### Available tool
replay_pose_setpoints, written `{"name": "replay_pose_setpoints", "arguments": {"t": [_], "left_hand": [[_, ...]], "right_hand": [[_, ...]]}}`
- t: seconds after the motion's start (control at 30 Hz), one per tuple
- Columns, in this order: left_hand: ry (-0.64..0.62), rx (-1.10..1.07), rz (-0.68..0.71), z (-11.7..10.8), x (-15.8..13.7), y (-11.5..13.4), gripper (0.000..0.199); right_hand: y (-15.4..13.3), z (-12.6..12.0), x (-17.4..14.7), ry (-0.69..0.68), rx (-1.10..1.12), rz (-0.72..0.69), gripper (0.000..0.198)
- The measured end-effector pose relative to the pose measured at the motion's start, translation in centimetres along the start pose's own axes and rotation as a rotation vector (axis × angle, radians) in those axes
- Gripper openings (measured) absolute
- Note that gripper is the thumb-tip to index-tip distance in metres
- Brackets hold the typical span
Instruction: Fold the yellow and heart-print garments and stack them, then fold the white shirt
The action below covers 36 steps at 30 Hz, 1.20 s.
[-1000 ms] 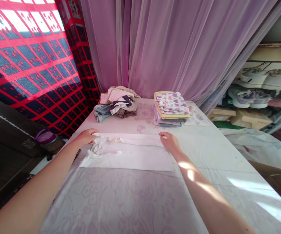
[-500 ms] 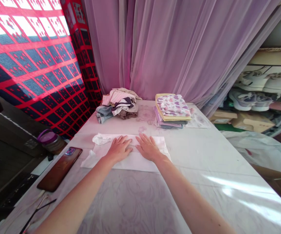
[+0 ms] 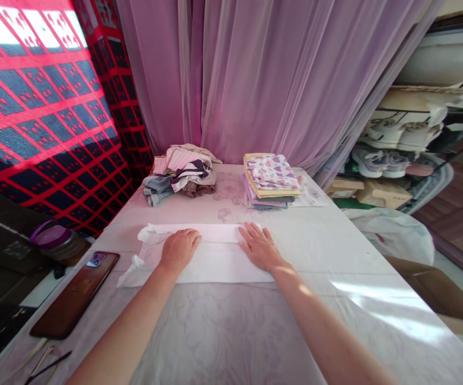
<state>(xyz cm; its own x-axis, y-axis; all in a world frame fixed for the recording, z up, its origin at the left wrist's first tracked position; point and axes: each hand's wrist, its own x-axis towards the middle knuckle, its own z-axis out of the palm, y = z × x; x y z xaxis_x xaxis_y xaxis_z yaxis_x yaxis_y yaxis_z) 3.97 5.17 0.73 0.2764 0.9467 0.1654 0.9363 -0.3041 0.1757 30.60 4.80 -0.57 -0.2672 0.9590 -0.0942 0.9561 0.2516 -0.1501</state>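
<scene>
A white folded piece of cloth [image 3: 219,264] lies in a wide strip on the table, its left end loose and bunched up. On its left half rests my left hand [image 3: 180,250], palm down, fingers side by side and slightly bent, gripping nothing that I can see. Toward the cloth's right end my right hand [image 3: 260,248] lies flat with its fingers a little apart. Beyond the cloth, a rumpled heap of clothes [image 3: 187,168] sits at the back left. A neat stack of folded clothes [image 3: 271,179], topped by a heart-patterned piece, stands at the back right.
A brown phone [image 3: 74,297] with a cable lies at the left on the covered table [image 3: 223,331]. Past the left edge is a jar with a purple lid [image 3: 54,238]. Shoes [image 3: 384,160] fill a rack at the right, above a cardboard box [image 3: 435,289]. A purple curtain [image 3: 247,80] hangs behind.
My hands have moved apart along the white cloth, the left one leftward and the right one rightward. The view has turned slightly to the right.
</scene>
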Motion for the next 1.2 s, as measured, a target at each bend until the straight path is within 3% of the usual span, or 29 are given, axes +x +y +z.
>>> {"name": "replay_pose_setpoints", "arguments": {"t": [0.17,0.3,0.4,0.57,0.73,0.9,1.1,1.2], "left_hand": [[0.033,0.004,0.022,-0.4,0.3,1.7,0.032],[0.039,-0.042,0.184,1.3,-0.5,4.2,0.044],[-0.014,-0.041,0.187,2.5,-1.3,4.8,0.048],[0.051,-0.045,0.138,2.8,-2.0,4.1,0.043],[0.091,-0.067,0.044,1.6,-1.9,2.6,0.033],[0.08,-0.069,-0.006,0.9,-2.0,1.6,0.031],[0.139,-0.1,0.214,2.0,-1.8,1.8,0.031],[0.129,-0.131,0.292,2.7,-1.6,1.6,0.036]], "right_hand": [[-0.2,0.0,-0.1,0.027,0.016,-0.003,0.054],[-0.1,0.1,-0.1,0.044,0.012,-0.006,0.053],[0.1,0.3,-0.1,0.067,0.016,-0.01,0.052],[0.4,0.7,-0.6,0.202,0.04,-0.027,0.05],[0.6,0.7,-1.0,0.283,0.072,-0.141,0.026],[1.0,1.0,-0.9,0.368,0.143,-0.1,0.021],[0.8,0.7,-0.8,0.526,0.158,-0.027,0.02],[-0.7,0.3,-0.5,0.532,0.162,-0.044,0.023]]}}
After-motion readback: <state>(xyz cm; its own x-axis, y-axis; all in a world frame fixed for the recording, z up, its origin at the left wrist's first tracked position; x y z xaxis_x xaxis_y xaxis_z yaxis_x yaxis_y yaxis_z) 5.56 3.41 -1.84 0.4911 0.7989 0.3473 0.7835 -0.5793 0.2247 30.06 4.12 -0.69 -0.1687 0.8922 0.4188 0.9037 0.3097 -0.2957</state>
